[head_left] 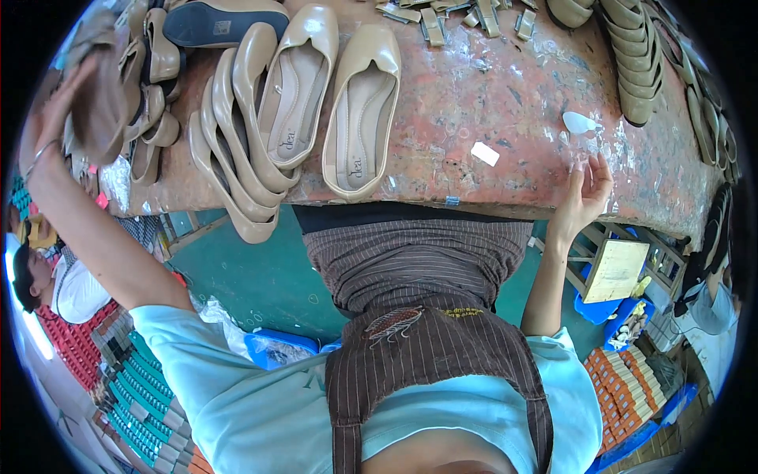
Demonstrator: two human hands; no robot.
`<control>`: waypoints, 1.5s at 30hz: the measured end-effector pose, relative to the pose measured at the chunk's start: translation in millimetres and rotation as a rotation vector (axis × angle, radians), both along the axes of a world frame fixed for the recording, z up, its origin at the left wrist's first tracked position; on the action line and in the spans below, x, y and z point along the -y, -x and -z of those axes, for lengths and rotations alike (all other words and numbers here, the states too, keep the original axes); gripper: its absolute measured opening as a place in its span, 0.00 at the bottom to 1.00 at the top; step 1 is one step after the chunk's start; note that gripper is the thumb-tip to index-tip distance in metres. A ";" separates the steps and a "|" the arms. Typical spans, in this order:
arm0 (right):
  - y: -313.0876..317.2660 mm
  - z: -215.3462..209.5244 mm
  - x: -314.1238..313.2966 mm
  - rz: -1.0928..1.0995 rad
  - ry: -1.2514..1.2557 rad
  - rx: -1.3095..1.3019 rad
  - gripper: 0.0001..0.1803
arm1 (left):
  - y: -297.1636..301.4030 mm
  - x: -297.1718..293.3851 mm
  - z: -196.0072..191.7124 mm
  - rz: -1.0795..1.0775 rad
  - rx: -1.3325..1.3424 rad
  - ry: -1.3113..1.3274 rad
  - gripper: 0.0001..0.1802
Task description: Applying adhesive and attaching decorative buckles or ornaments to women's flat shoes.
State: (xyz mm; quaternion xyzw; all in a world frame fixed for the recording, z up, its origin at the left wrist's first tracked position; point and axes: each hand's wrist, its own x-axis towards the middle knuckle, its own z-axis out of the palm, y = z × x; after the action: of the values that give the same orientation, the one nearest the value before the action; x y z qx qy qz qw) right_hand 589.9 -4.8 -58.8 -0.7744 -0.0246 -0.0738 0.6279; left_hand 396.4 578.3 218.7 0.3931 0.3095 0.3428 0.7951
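At the far left, my left hand (54,118) is raised among beige shoes, smeared by motion. Its fingers seem closed on a blurred brown cloth-like thing (99,114), whose kind I cannot make out for sure. My right hand (588,193) rests palm up at the table's near edge on the right, fingers loosely curled and apart, nothing in it. Just beyond its fingertips lies a small white bulb-shaped piece (580,122). Between the hands, a beige open-toed flat shoe (362,114) lies beside another beige shoe (298,87) and several nested ones (237,150).
The worn reddish table (466,95) carries a white tag (485,153), several beige strap pieces (433,25) at the back, and a stack of nested beige shoes (636,67) at the right. A person (63,284) is at the left. A wooden stool (616,270) stands below right.
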 end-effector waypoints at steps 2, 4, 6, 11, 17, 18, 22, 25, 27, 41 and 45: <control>-12.3 7.9 1.6 0.064 0.126 0.088 0.22 | -24.6 58.2 32.0 -0.063 -0.189 -0.334 0.29; -16.8 4.6 -2.5 0.056 0.174 0.078 0.26 | -39.2 164.2 85.3 0.092 -0.086 -0.442 0.27; -27.6 10.6 -3.9 -0.002 0.217 0.065 0.28 | -48.9 230.9 151.2 0.527 -0.146 -0.086 0.25; -49.3 27.7 -9.8 0.041 0.351 0.143 0.24 | -92.4 286.6 249.7 0.295 -0.306 0.396 0.18; -54.2 28.1 -8.4 0.040 0.442 0.064 0.16 | -138.1 287.3 283.8 0.029 0.242 0.712 0.16; -52.9 26.7 -9.1 0.039 0.442 0.064 0.16 | -141.1 282.5 284.3 0.057 0.304 0.731 0.14; -28.8 -0.1 -19.9 -0.206 -0.010 -0.027 0.07 | -116.0 295.7 286.7 0.222 0.478 0.744 0.12; 5.8 -17.2 -23.1 -0.425 -0.064 -0.101 0.08 | -68.2 356.5 252.0 0.211 0.364 0.794 0.14; 28.7 -26.6 -25.9 -0.555 0.016 -0.099 0.09 | -34.2 395.6 248.8 0.238 0.352 0.795 0.15; 59.3 -35.3 -60.9 -0.937 0.545 0.262 0.11 | -11.0 430.9 268.1 0.144 0.198 0.600 0.21; 60.2 -36.2 -65.7 -0.934 0.592 0.315 0.12 | -9.9 431.6 268.7 0.142 0.214 0.602 0.23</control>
State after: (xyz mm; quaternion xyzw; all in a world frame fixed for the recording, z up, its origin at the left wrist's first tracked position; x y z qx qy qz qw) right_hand 529.7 60.9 -22.6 -0.8037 -0.4771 0.1070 0.3391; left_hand 406.2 146.7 -50.0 0.1227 0.2832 0.2189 0.9257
